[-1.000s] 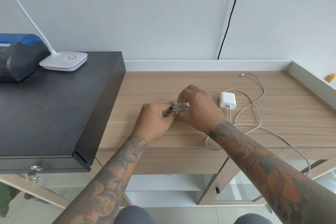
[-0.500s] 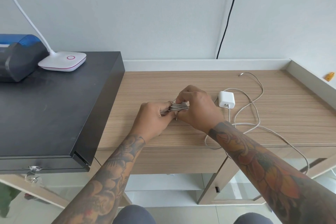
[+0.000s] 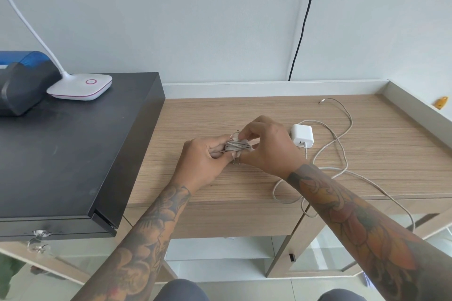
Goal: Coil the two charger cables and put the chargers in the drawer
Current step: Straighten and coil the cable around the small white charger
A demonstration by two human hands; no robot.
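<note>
On the wood-grain table (image 3: 367, 154), left hand (image 3: 203, 164) and right hand (image 3: 269, 149) both pinch a tight grey cable bundle (image 3: 238, 146). Square white charger (image 3: 302, 135) sits just beside, its thin cable (image 3: 342, 129) looped loose.

place: shop counter or small office; cues: black cash drawer (image 3: 73, 154) with key; wooden counter (image 3: 367, 154); desk lamp (image 3: 80, 87)

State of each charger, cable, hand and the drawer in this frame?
Coiled cable: bundled, gripped by both hands.
Left hand: grips the bundle.
Right hand: pinches the bundle.
White charger: on the desk, plugged into its cable.
Loose cable: uncoiled, trailing over the desk edge.
Black drawer: closed.
</note>
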